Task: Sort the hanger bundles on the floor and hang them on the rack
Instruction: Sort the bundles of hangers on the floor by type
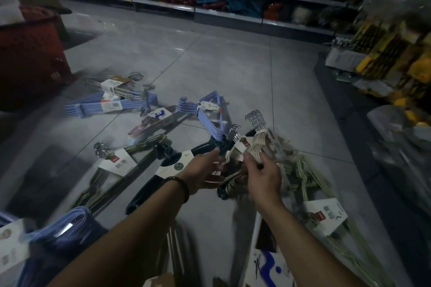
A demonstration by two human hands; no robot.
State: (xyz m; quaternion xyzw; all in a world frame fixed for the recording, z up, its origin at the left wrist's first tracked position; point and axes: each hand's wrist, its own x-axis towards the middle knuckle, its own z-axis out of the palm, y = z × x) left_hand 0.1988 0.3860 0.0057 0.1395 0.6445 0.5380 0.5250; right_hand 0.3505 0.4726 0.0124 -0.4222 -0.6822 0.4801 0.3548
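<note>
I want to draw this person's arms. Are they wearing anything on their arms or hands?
Only one thing: a dark beaded bracelet around the left wrist. Both forearms are bare, with no sleeves in view. Neither the left hand nor the right hand has a glove or watch that I can see.

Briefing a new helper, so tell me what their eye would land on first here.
At centre, the left hand and right hand hold a cream hanger bundle. Beyond it, blue hanger bundles lie scattered on the grey tiles, and a red basket stands at far left.
</note>
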